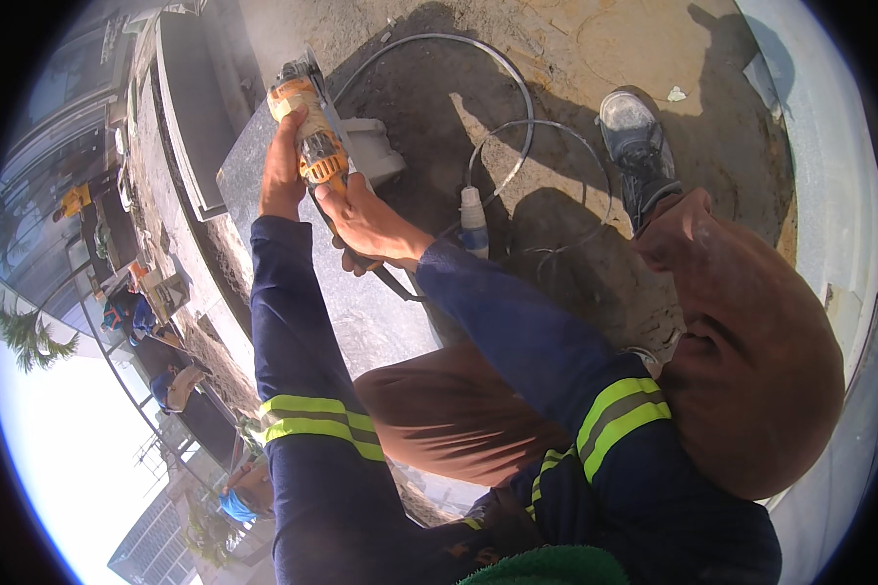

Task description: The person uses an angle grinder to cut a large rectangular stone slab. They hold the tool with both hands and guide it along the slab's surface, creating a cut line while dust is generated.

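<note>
Both hands hold a yellow-orange angle grinder (320,146) with a dark disc side and pale wrapping round its front. My left hand (283,168) wraps round the front part near the head. My right hand (379,226) grips the rear handle, where a dark cord comes out. Beneath the tool lies a grey stone-like slab (380,317), its edge running up alongside the grinder. Just past the disc sits a pale block (373,146). Whether the disc touches the slab cannot be made out; haze hangs near the head.
A white-and-blue plug connector (473,222) and a looped grey cable (517,83) lie on the dusty ground. My shoe (637,134) stands at the right, beside a pale curved surface (834,195). Several people, one in blue (236,505), are further off at the left.
</note>
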`<action>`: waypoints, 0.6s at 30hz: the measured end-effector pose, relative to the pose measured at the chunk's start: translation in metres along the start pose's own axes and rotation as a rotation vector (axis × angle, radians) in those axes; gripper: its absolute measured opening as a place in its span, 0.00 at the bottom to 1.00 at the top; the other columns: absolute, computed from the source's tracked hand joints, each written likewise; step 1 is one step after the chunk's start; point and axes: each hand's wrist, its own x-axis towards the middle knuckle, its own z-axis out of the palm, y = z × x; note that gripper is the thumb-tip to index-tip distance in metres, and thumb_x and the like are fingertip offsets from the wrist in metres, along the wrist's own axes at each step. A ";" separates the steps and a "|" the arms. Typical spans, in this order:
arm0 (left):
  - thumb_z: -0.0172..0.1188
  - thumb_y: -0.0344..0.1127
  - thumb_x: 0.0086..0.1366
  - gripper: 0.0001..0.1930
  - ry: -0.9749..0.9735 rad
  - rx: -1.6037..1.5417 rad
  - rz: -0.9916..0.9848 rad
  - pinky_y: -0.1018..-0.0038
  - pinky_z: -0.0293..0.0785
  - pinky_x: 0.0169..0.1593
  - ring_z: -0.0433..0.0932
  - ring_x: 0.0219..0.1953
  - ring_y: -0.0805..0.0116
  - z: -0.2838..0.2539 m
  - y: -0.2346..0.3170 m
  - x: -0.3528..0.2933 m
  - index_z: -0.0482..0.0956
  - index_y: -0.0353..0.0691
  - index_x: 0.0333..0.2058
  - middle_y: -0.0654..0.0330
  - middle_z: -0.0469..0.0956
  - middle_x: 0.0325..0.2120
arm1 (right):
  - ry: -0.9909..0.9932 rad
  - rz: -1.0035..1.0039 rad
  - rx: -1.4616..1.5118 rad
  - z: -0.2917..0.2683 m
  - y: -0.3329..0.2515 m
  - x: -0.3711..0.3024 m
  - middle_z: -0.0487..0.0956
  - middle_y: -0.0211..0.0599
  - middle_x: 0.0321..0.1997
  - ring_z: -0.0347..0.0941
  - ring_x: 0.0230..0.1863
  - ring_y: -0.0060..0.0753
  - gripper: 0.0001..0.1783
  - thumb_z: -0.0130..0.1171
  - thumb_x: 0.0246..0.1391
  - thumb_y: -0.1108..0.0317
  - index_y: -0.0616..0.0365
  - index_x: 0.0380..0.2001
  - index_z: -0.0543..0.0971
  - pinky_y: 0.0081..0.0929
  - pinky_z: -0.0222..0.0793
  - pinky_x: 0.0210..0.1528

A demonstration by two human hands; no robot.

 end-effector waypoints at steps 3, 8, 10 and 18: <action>0.61 0.51 0.71 0.28 -0.017 -0.008 0.002 0.64 0.85 0.41 0.85 0.36 0.61 0.004 0.000 -0.004 0.73 0.32 0.57 0.53 0.82 0.39 | 0.079 -0.008 0.414 0.014 0.005 -0.005 0.71 0.34 0.28 0.68 0.26 0.31 0.16 0.50 0.72 0.67 0.67 0.54 0.68 0.32 0.64 0.36; 0.61 0.50 0.71 0.27 -0.005 -0.013 -0.012 0.64 0.85 0.41 0.85 0.36 0.60 -0.006 -0.002 -0.002 0.73 0.32 0.57 0.53 0.82 0.39 | 0.121 0.071 0.200 0.002 -0.003 -0.004 0.71 0.34 0.28 0.71 0.28 0.32 0.15 0.48 0.76 0.60 0.65 0.49 0.68 0.31 0.67 0.34; 0.61 0.50 0.71 0.27 0.003 -0.032 -0.008 0.64 0.85 0.41 0.85 0.36 0.60 -0.015 -0.002 -0.005 0.73 0.32 0.57 0.53 0.82 0.39 | -0.038 0.392 1.070 -0.029 -0.024 -0.007 0.72 0.35 0.27 0.74 0.27 0.31 0.18 0.47 0.77 0.55 0.63 0.48 0.66 0.30 0.69 0.30; 0.62 0.51 0.71 0.27 0.014 -0.001 0.005 0.63 0.85 0.43 0.86 0.36 0.60 -0.012 -0.002 0.006 0.74 0.34 0.57 0.53 0.83 0.40 | 0.136 0.175 1.053 0.028 0.010 0.008 0.74 0.36 0.24 0.77 0.21 0.30 0.27 0.46 0.76 0.44 0.62 0.48 0.63 0.29 0.73 0.19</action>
